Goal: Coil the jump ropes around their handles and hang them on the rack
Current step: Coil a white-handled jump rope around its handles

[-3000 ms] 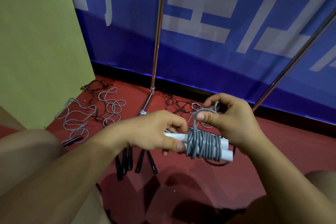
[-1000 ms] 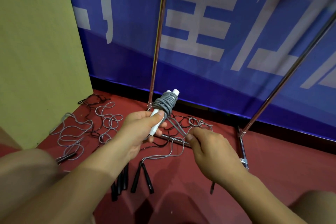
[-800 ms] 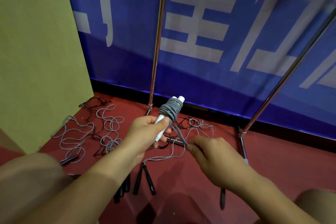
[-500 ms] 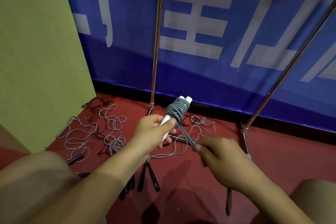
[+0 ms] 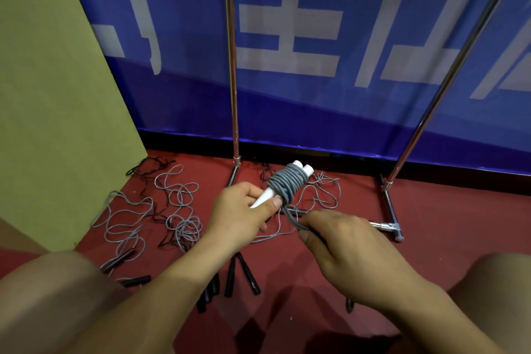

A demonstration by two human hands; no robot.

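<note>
- rack [image 5: 234, 112]: both uprights run off top edge, so top bar not in view.
- white handles [image 5: 265, 195]: middle under the grey coil, near ends buried in left hand [image 5: 240, 217].
- right hand [image 5: 350, 250]: seen from the back; fingertips curl under, pinch on grey strand mostly hidden.
- black handles [image 5: 242, 271] on floor: partly behind left forearm; count unclear.
- banner [image 5: 316, 37]: lettering cropped, unreadable.

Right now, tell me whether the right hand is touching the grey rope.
Touching. The head view shows the right hand pinching the grey rope trailing from the coil, which the left hand holds.
</note>
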